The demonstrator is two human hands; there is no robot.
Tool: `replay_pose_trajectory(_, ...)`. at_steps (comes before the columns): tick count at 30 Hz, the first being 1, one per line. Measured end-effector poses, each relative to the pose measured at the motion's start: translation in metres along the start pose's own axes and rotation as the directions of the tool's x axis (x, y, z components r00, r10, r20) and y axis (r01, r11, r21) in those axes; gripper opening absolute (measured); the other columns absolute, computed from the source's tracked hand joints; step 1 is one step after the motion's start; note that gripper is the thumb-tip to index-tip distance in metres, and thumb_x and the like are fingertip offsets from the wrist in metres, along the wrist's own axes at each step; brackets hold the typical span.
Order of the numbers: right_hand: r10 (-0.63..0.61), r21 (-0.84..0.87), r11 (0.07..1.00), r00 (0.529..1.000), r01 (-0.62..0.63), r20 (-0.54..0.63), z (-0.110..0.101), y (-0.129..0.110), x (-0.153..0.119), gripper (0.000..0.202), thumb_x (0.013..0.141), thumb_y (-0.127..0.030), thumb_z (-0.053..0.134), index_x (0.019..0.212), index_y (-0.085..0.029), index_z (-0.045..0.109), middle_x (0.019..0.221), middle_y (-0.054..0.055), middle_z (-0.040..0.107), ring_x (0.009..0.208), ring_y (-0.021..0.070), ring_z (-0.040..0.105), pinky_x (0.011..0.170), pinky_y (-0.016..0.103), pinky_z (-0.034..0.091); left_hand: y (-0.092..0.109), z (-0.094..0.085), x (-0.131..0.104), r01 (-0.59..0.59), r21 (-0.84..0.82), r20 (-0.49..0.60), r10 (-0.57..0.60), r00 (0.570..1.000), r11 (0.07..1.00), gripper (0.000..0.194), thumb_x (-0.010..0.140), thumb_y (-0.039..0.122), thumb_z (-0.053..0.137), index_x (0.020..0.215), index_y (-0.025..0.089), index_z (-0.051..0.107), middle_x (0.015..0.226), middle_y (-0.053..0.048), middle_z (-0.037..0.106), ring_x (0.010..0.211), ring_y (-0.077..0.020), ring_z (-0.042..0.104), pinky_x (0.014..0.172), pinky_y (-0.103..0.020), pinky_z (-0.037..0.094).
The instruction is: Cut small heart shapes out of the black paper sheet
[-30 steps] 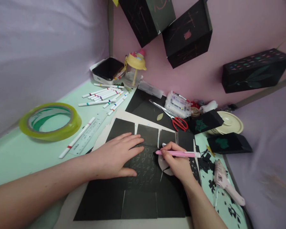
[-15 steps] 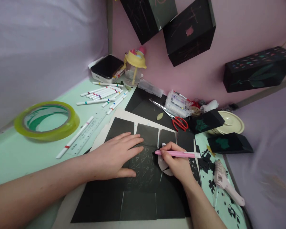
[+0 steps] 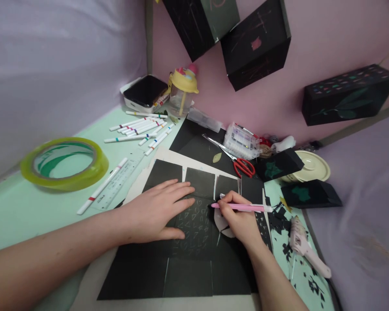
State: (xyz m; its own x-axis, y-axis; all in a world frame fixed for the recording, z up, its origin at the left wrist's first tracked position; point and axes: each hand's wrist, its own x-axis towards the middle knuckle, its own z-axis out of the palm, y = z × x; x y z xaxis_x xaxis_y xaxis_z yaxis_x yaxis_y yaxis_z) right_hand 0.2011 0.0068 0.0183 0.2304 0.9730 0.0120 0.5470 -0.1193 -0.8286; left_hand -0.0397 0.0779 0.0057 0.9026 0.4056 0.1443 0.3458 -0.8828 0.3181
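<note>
A black paper sheet (image 3: 188, 276), folded or scored into panels with slit flaps at its far edge, lies in front of me. Small triangles and other outlines are drawn in pale lines on its middle panel. My left hand (image 3: 158, 211) rests flat on the sheet, fingers spread, beside those outlines. Between the fingers and thumb of my right hand (image 3: 241, 220) is a slim pink pen-shaped tool (image 3: 243, 207), its dark tip at the paper just right of the outlines. Whether the tip is a nib or a blade I cannot tell. Leaf-shaped cut-outs (image 3: 221, 221) show pale beside my right hand, which partly covers them.
Left are a tape roll (image 3: 65, 185), a clear ruler (image 3: 118, 185) and several white markers (image 3: 142, 125). Behind stand a yellow-lidded cup (image 3: 183, 88) and red-handled scissors (image 3: 243, 167). A glue gun (image 3: 306, 248) lies right among black paper scraps (image 3: 280, 222). Black boxes (image 3: 257, 47) hang above.
The view has shifted very slightly. My right hand and the pink tool have barely moved at the same spot; my left hand stays in place on the sheet.
</note>
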Motion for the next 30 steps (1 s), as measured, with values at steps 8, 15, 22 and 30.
replay_pose_trajectory(8, -0.152, -0.07, 0.986, 0.988, 0.151, -0.014, 0.001, 0.005, -0.007, 0.014, 0.085, -0.026, 0.056, 0.073, -0.021, 0.062, 0.063, -0.002, 0.061, 0.056, 0.0137, 0.055, 0.055, 0.024, 0.041, 0.001, 0.001, 0.0, 0.0, -0.006, -0.013, 0.0, 1.0, 1.0, 0.07, 0.08, 0.06, 0.065, 0.135, 0.018, 0.051, 0.149, -0.013, 0.04, 0.14, -0.0307, 0.034, 0.116, -0.046, 0.024)
replay_pose_trajectory(15, -0.216, -0.1, 0.972, 0.976, 0.211, -0.038, 0.003, 0.009, -0.013, 0.018, 0.087, -0.028, 0.059, 0.073, -0.02, 0.065, 0.061, 0.0, 0.064, 0.054, 0.0135, 0.056, 0.053, 0.024, 0.042, 0.0, 0.002, -0.001, -0.007, -0.019, -0.031, 0.006, 0.999, 1.0, 0.069, 0.08, 0.059, 0.065, 0.135, 0.018, 0.051, 0.149, -0.013, 0.04, 0.14, -0.0308, 0.034, 0.116, -0.046, 0.024)
replay_pose_trajectory(22, -0.173, -0.097, 0.981, 0.984, 0.169, -0.033, 0.003, 0.007, -0.014, 0.017, 0.086, -0.032, 0.063, 0.075, -0.02, 0.064, 0.066, 0.0, 0.065, 0.059, 0.0147, 0.058, 0.057, 0.025, 0.045, 0.001, 0.001, -0.002, -0.005, -0.014, -0.046, 0.004, 0.999, 1.0, 0.068, 0.081, 0.059, 0.064, 0.134, 0.018, 0.052, 0.147, -0.013, 0.042, 0.138, -0.0319, 0.036, 0.115, -0.046, 0.025)
replay_pose_trajectory(30, -0.143, -0.097, 0.985, 0.989, 0.141, -0.022, 0.008, 0.001, -0.017, 0.02, 0.089, -0.034, 0.061, 0.076, -0.02, 0.062, 0.067, -0.001, 0.063, 0.061, 0.0143, 0.056, 0.059, 0.025, 0.042, 0.01, -0.001, -0.002, 0.008, 0.064, -0.059, -0.004, 0.998, 0.998, 0.068, 0.079, 0.062, 0.064, 0.128, 0.015, 0.056, 0.14, -0.016, 0.049, 0.132, -0.0339, 0.042, 0.11, -0.047, 0.03)
